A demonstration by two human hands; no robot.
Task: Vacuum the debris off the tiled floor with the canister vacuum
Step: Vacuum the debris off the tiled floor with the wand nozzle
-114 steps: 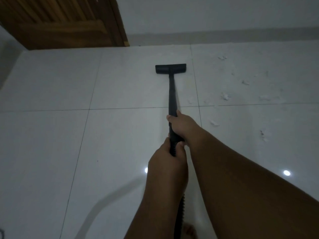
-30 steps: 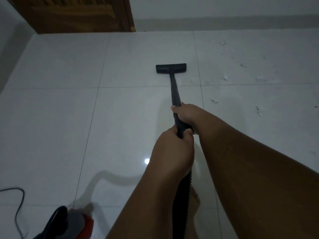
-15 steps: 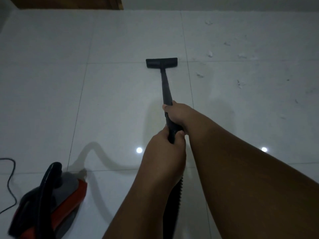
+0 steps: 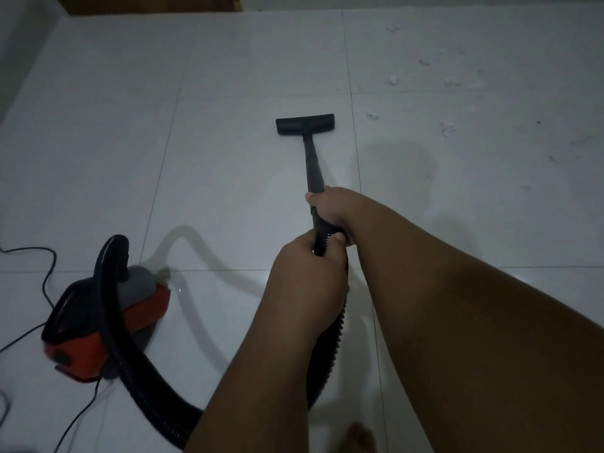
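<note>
Tiled floor [image 4: 228, 76]: one vacuum [image 4: 143, 308], two hands [image 4: 310, 276] [image 4: 333, 207]

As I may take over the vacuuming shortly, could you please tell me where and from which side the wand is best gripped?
Take the wand at its raised near end, from behind and above. It slopes down and away to the floor head, which lies flat on the tile. The right hand grips it there, and the left hand grips the ribbed hose just behind.

Glossy white tiled floor [image 4: 98, 142]: red-and-black canister vacuum [image 4: 108, 322] and power cord [image 4: 32, 247] at left, black floor nozzle [image 4: 305, 124] mid-floor, white debris [image 4: 393, 80] scattered to its right.
</note>
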